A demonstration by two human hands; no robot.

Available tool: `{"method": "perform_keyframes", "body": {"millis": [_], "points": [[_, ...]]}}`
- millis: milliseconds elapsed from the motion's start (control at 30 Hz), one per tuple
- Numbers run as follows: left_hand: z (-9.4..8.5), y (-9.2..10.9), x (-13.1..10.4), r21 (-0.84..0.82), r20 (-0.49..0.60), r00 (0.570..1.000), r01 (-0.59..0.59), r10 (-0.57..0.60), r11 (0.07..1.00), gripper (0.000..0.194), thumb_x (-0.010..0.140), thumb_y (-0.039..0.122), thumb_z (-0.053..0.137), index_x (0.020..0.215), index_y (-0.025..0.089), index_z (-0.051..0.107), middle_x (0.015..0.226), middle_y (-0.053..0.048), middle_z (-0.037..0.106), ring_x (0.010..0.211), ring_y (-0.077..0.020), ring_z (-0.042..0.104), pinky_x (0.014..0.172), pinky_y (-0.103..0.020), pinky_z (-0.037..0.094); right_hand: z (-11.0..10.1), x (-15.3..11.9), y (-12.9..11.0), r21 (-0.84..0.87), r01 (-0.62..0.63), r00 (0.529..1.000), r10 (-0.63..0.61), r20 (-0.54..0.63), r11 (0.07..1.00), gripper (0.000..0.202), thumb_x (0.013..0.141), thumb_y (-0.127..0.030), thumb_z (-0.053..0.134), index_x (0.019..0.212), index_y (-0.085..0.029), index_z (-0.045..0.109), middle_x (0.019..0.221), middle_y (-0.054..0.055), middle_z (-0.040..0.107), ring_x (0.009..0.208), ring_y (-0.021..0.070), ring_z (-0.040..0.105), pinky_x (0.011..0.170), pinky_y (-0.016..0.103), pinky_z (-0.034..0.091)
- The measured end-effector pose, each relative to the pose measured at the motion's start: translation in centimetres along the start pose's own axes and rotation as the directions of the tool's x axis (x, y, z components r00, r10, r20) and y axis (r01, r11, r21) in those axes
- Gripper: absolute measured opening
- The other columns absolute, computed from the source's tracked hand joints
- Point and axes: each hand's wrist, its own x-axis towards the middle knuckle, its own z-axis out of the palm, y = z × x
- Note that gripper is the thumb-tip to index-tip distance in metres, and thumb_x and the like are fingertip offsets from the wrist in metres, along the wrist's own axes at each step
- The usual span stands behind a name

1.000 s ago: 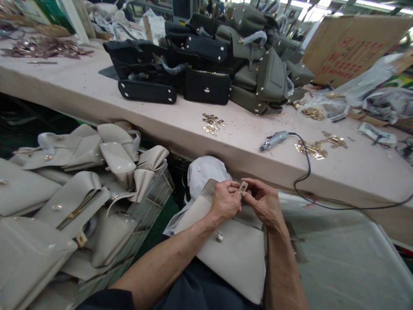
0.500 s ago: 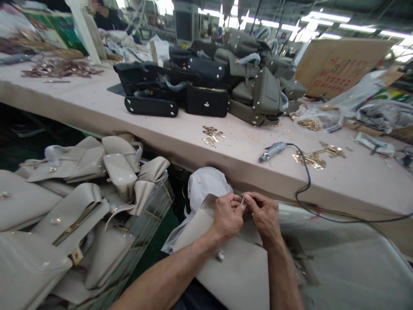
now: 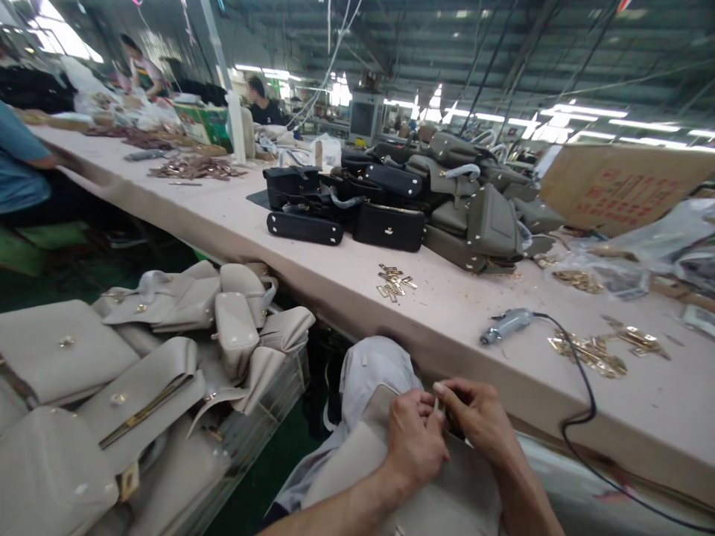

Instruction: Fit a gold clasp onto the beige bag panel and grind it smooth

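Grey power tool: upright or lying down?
Lying down: the tool rests lengthwise on the table, its cord trailing over the edge.

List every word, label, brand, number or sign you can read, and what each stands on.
Readable text: none.
Large brown cardboard box: red printed marks in rows, too blurred to read.
Green-and-white carton at the back left: any print is too small and blurred.
Beige smooth-surfaced bag under the hands: no lettering visible.
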Motion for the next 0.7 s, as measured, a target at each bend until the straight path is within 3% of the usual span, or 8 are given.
{"method": "perform_keyframes", "body": {"millis": [67, 133, 233, 300, 400, 500, 700], "points": [[0.2, -0.3, 0.3, -0.011, -0.01, 1.0, 0.005, -0.006, 1.0, 0.012, 0.087, 0.023, 0.063, 0.093, 0.013, 0.064, 0.079, -0.009, 0.075, 0.042, -0.0134, 0.06, 0.038, -0.021, 0.041, -1.0, 1.8, -2.0, -0.151, 0.062, 0.991, -0.079, -0.108, 0.987, 0.045, 0.085, -0.061, 0.068, 0.085, -0.017, 0.078, 0.073, 0.006, 0.071, 0.067, 0.0194, 0.063, 0.063, 0.029, 0.048], [0.4, -0.8, 0.2, -0.01, -0.008, 1.0, -0.006, 0.006, 1.0, 0.013, 0.087, 0.026, 0.065, 0.091, 0.013, 0.064, 0.077, -0.009, 0.074, 0.044, -0.0132, 0.061, 0.042, -0.021, 0.042, -1.6, 4.1, -4.5, -0.272, 0.156, 0.952, -0.218, -0.214, 0.95, 0.039, 0.084, -0.056, 0.068, 0.09, -0.019, 0.079, 0.082, 0.006, 0.075, 0.074, 0.0207, 0.067, 0.071, 0.031, 0.051], [0.7, -1.5, 0.1, -0.019, 0.006, 1.0, -0.011, 0.011, 1.0, 0.02, 0.088, 0.033, 0.069, 0.093, 0.013, 0.067, 0.08, -0.009, 0.074, 0.05, -0.0147, 0.063, 0.048, -0.023, 0.047, -1.0, 8.7, -8.1, -0.341, 0.328, 0.899, -0.402, -0.174, 0.881, 0.03, 0.085, -0.048, 0.067, 0.089, -0.02, 0.079, 0.088, 0.006, 0.077, 0.077, 0.0207, 0.069, 0.076, 0.031, 0.051], [0.8, -1.8, -0.1, -0.032, 0.015, 1.0, -0.01, 0.01, 0.999, 0.025, 0.088, 0.036, 0.07, 0.098, 0.013, 0.068, 0.084, -0.01, 0.075, 0.053, -0.0159, 0.065, 0.049, -0.024, 0.048, 0.3, 12.2, -9.7, -0.369, 0.377, 0.883, -0.45, -0.134, 0.85, 0.025, 0.085, -0.041, 0.066, 0.09, -0.02, 0.079, 0.087, 0.006, 0.077, 0.077, 0.0195, 0.069, 0.076, 0.03, 0.05], [0.5, -1.8, -0.2, -0.043, 0.019, 0.999, -0.03, 0.03, 0.999, 0.026, 0.087, 0.036, 0.07, 0.099, 0.013, 0.068, 0.087, -0.011, 0.075, 0.056, -0.0173, 0.066, 0.048, -0.025, 0.049, 2.7, 16.9, -10.8, -0.511, 0.33, 0.901, -0.426, -0.079, 0.794, 0.018, 0.085, -0.029, 0.065, 0.092, -0.021, 0.079, 0.088, 0.005, 0.077, 0.079, 0.0184, 0.068, 0.076, 0.028, 0.047], [0.1, -1.6, -0.2, -0.056, 0.006, 0.999, -0.045, 0.045, 0.997, 0.022, 0.087, 0.033, 0.071, 0.095, 0.013, 0.068, 0.086, -0.012, 0.076, 0.056, -0.0175, 0.066, 0.047, -0.024, 0.048, 4.5, 19.9, -10.9, -0.613, 0.27, 0.928, -0.37, -0.038, 0.742, 0.012, 0.082, -0.023, 0.065, 0.082, -0.022, 0.077, 0.084, 0.005, 0.076, 0.081, 0.0191, 0.067, 0.073, 0.027, 0.043], [-0.7, -1.2, -0.1, -0.093, -0.014, 0.999, -0.033, 0.032, 0.995, 0.017, 0.087, 0.027, 0.065, 0.096, 0.012, 0.066, 0.084, -0.011, 0.075, 0.042, -0.0141, 0.059, 0.036, -0.023, 0.039, 5.4, 21.4, -10.8, -0.646, 0.222, 0.947, -0.319, -0.035, 0.73, 0.018, 0.082, -0.022, 0.063, 0.089, -0.022, 0.079, 0.084, 0.007, 0.076, 0.083, 0.0209, 0.067, 0.072, 0.027, 0.042]]}}
